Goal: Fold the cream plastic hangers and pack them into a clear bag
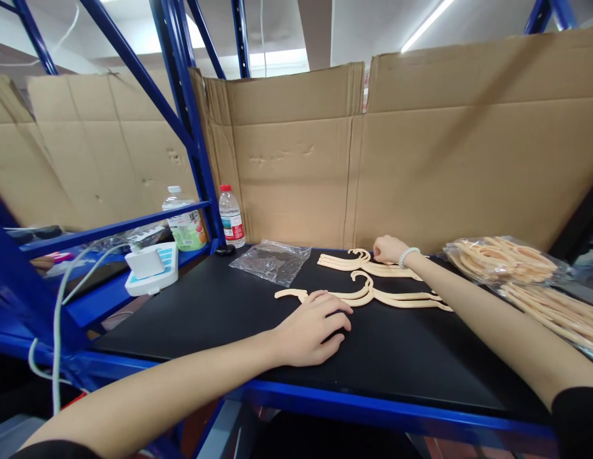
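both hands lie on the black shelf mat [205, 319]. left hand [312, 328] rests palm down, fingers loosely spread, touching the near hanger [373, 296]; right hand [388, 248], loosely curled, touches the far hanger [354, 261].

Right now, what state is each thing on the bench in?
Left hand: flat, fingertips on near hangers.
Right hand: resting on far hangers.
Near hangers: loose, lying flat.
Far hangers: loose, flat.
Empty bag: crumpled.
Bagged hangers: still packed.
Red-capped bottle: upright, capped.

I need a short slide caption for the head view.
Left hand and right hand each rest on cream hangers on a black table.
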`<state>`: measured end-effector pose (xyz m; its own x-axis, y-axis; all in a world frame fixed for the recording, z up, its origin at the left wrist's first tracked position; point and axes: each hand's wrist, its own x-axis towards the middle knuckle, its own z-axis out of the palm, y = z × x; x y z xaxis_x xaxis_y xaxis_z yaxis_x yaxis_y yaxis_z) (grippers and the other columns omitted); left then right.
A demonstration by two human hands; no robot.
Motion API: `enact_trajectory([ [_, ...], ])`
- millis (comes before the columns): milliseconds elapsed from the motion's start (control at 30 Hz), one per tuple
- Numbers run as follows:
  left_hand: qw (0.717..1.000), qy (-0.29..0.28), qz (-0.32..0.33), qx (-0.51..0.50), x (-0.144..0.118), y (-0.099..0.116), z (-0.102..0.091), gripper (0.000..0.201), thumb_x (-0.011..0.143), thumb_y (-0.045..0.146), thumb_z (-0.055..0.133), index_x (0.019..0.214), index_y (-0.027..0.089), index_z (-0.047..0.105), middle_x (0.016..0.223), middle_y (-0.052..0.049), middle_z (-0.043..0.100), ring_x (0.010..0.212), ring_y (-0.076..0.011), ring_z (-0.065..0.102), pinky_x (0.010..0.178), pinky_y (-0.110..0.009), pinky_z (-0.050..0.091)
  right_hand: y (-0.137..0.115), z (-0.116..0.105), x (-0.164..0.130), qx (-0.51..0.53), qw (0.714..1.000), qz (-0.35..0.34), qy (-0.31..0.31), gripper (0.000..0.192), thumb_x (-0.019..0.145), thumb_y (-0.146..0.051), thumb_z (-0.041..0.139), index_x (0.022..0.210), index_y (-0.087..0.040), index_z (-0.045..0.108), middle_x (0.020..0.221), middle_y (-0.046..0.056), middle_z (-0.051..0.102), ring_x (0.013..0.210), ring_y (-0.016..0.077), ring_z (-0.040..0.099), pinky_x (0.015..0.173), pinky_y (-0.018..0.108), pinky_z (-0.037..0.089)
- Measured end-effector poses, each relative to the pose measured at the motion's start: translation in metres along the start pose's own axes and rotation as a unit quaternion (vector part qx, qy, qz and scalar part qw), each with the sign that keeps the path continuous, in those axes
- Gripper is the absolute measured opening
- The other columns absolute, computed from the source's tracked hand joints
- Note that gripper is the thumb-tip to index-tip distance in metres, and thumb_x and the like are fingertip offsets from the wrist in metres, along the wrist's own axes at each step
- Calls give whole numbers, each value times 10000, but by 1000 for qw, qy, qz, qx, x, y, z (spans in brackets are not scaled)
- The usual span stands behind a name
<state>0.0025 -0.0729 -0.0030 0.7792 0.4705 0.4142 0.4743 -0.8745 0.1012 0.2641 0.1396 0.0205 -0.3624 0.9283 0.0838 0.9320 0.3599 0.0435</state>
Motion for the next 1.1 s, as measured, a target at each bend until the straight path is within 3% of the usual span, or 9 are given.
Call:
enact_trajectory([
  [233,1000,-1,-18,-9,-2,2,-4,178,843,153,510,997,193,591,1190,-100,587,1130,-248,520,1085,-467,263,-2,-36,-19,88,981,-22,174,68,808,-125,621,785,-127,684,793,74,696,780,191,657,791,345,527],
  [433,972,61,-107,-200,1,6,-12,254,850,165,527,1097,202,568,1143,-91,602,1076,-224,545,939,-395,429,-29,-69,-79,238,925,-56,290,164,829,-262,566,893,-142,657,858,77,715,780,179,685,730,292,570],
  [500,936,78,-173,-297,8,8,-13,256,866,222,531,1116,183,567,1059,-92,618,974,-212,582,844,-368,476,-47,-69,-106,427,853,-112,277,176,778,-321,654,826,-153,640,782,68,707,697,185,683,643,300,581],
  [567,885,86,-221,-400,16,11,-10,273,875,287,539,1117,164,563,1025,-93,619,878,-191,605,752,-332,494,-67,-62,-130,523,802,-157,243,186,754,-336,701,806,-170,634,738,46,694,634,165,665,612,300,582],
  [667,821,122,-248,-500,28,16,-4,312,877,374,561,1090,147,562,944,-77,631,746,-149,611,664,-282,487,-95,-42,-153,578,773,-191,181,165,744,-329,722,766,-197,625,726,26,668,623,156,648,569,293,580],
  [733,802,160,-256,-515,32,16,0,336,866,413,584,1058,137,574,793,-39,626,659,-128,593,613,-257,475,-108,-27,-161,601,766,-187,132,176,744,-333,718,726,-210,594,715,12,648,600,154,641,519,289,577],
  [833,800,174,-264,-510,29,11,2,317,836,428,629,936,128,616,627,5,584,569,-116,566,551,-233,465,-116,-15,-164,566,791,-203,115,101,776,-276,669,752,-211,596,719,3,643,614,148,640,528,270,566],
  [1000,807,159,-269,-502,19,-4,1,336,783,455,680,752,124,630,758,-50,661,563,-126,618,535,-244,497,-94,-27,-144,316,873,-339,151,141,880,-243,549,842,-212,681,776,17,696,674,139,629,653,259,523],
  [1100,748,178,-321,-553,17,-9,1,296,767,397,721,782,124,609,740,-58,692,557,-116,621,541,-222,493,-64,-29,-114,237,933,-224,153,162,890,-237,533,864,-198,688,817,19,718,728,144,656,681,238,503],
])
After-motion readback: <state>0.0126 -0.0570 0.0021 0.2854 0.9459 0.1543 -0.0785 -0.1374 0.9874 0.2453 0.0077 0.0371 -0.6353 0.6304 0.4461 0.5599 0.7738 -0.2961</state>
